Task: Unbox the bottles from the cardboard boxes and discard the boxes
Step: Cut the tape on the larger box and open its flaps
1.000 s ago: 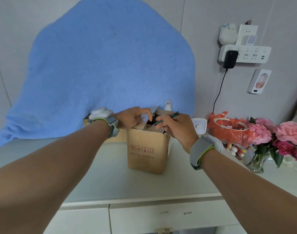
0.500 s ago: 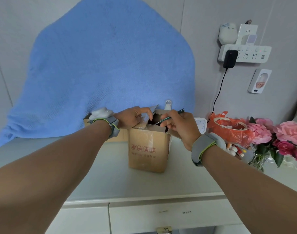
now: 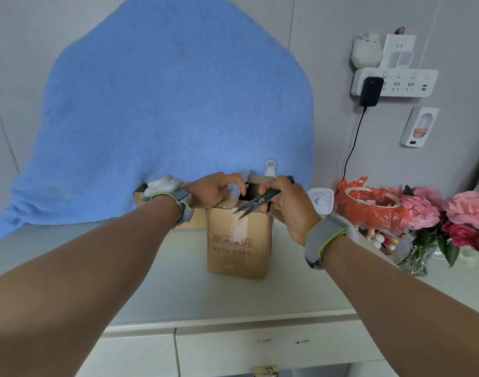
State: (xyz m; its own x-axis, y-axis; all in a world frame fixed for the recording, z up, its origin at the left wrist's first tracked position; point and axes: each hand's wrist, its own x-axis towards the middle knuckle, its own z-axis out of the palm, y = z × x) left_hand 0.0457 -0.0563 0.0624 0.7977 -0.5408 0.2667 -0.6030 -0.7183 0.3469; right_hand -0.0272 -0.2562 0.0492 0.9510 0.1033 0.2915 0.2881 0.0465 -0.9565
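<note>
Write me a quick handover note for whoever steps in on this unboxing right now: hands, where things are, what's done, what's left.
Left hand pinches the raised flap at the top of the cardboard box.
Right hand grips the snips, blades pointing down at the box's front top edge.
The box stands upright on the counter; a second box sits behind the left wrist.
Done: top partly opened.
Left: take the bottles out (none visible yet), then discard the boxes.
</note>
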